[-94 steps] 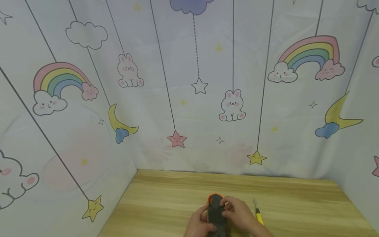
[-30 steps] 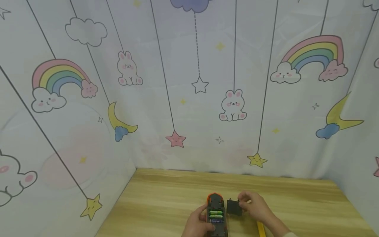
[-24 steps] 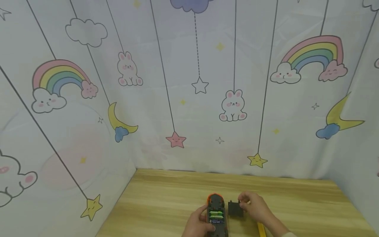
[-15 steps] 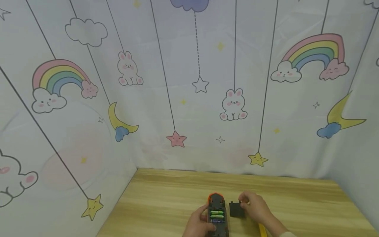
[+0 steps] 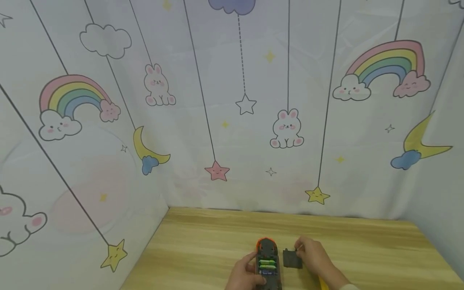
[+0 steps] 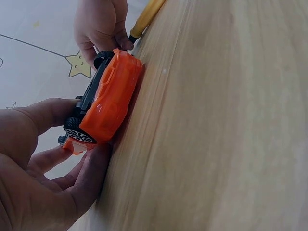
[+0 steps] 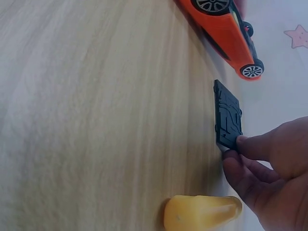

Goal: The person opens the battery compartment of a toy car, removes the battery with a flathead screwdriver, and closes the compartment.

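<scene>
A toy car (image 5: 266, 246) lies upside down on the table, its dark underside up and its orange body (image 6: 114, 98) showing in the left wrist view. Several batteries (image 5: 267, 264), green and dark blue, sit in its uncovered compartment. My left hand (image 5: 242, 274) grips the car by its near part, thumb on the underside and fingers along the left side. To the right of the car is a flat black battery cover (image 5: 292, 259), with small tabs along one edge. My right hand (image 5: 314, 256) pinches its right edge between thumb and fingers, close over the table (image 7: 110, 115).
A yellow-handled screwdriver (image 5: 324, 283) lies under and beside my right forearm; its handle (image 7: 199, 211) shows large in the right wrist view. A white curtain (image 5: 246, 141) printed with stars, rabbits and rainbows stands around the table's back and sides.
The battery cover, earlier over the car's underside under my right hand, is now off and to the car's right. The batteries have come into view. My left hand keeps its grip.
</scene>
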Action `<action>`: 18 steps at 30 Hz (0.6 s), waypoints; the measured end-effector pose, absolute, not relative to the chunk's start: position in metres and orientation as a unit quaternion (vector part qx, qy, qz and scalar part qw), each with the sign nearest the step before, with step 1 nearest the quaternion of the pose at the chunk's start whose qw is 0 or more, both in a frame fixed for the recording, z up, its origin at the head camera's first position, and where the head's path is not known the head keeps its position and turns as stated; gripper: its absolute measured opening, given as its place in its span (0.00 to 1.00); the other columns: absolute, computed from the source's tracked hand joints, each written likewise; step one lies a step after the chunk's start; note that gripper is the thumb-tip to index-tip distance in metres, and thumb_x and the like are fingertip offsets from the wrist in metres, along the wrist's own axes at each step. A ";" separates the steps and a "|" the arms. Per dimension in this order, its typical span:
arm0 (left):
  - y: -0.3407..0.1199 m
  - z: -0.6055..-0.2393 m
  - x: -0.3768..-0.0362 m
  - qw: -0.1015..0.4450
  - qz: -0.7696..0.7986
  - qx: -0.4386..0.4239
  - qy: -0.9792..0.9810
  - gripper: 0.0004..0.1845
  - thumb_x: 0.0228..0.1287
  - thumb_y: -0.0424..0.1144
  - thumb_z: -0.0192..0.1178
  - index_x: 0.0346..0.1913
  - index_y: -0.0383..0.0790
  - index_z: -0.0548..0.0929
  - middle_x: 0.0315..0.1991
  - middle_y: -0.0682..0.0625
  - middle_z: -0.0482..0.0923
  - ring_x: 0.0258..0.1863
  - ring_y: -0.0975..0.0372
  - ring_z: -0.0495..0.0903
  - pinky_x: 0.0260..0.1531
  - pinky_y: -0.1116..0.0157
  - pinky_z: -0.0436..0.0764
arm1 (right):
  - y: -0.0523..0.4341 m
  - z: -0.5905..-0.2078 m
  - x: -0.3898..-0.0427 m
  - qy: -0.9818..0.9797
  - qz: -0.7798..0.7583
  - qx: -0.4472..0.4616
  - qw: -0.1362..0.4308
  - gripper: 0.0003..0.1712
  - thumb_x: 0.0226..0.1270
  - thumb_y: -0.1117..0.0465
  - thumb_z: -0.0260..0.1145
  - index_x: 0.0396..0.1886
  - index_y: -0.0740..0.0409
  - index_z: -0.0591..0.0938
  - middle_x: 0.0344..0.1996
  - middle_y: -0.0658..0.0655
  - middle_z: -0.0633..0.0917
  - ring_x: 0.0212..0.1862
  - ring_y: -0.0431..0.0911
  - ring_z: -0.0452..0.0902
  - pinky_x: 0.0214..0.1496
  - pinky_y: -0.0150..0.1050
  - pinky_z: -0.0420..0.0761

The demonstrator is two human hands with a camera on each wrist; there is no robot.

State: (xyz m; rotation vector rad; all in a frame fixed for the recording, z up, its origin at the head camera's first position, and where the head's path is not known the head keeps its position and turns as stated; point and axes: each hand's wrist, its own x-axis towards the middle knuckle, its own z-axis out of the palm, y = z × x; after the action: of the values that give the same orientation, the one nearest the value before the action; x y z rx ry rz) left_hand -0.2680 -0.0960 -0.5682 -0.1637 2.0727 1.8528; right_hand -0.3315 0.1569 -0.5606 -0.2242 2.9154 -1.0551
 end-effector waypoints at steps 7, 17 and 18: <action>-0.097 -0.568 -0.269 0.183 0.663 -0.057 0.724 0.44 0.51 0.18 0.66 0.75 0.32 0.66 0.42 0.41 0.81 0.39 0.56 0.86 0.39 0.56 0.88 | 0.156 -0.564 -0.332 0.937 -0.341 -0.079 0.004 0.10 0.59 0.73 0.73 0.38 0.60 0.82 0.31 0.51 0.88 0.34 0.45 0.84 0.34 0.41 0.84; -0.097 -0.569 -0.269 0.177 0.666 -0.055 0.723 0.44 0.50 0.18 0.67 0.75 0.32 0.66 0.42 0.42 0.81 0.38 0.57 0.85 0.38 0.58 0.88 | 0.153 -0.559 -0.327 0.946 -0.312 -0.082 -0.011 0.10 0.58 0.71 0.75 0.36 0.58 0.82 0.30 0.50 0.87 0.32 0.43 0.83 0.34 0.41 0.84; -0.097 -0.569 -0.269 0.176 0.665 -0.054 0.723 0.44 0.50 0.18 0.67 0.75 0.32 0.67 0.41 0.42 0.81 0.38 0.57 0.85 0.38 0.58 0.88 | 0.152 -0.558 -0.327 0.948 -0.308 -0.082 -0.012 0.10 0.58 0.71 0.75 0.35 0.58 0.82 0.29 0.50 0.87 0.32 0.43 0.83 0.34 0.42 0.84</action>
State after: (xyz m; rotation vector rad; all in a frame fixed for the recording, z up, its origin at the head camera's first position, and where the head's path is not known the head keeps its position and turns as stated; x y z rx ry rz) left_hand -0.2692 -0.0969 -0.5691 -0.1524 2.0485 1.8845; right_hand -0.3269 0.1523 -0.5584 -0.2610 2.9998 -0.9752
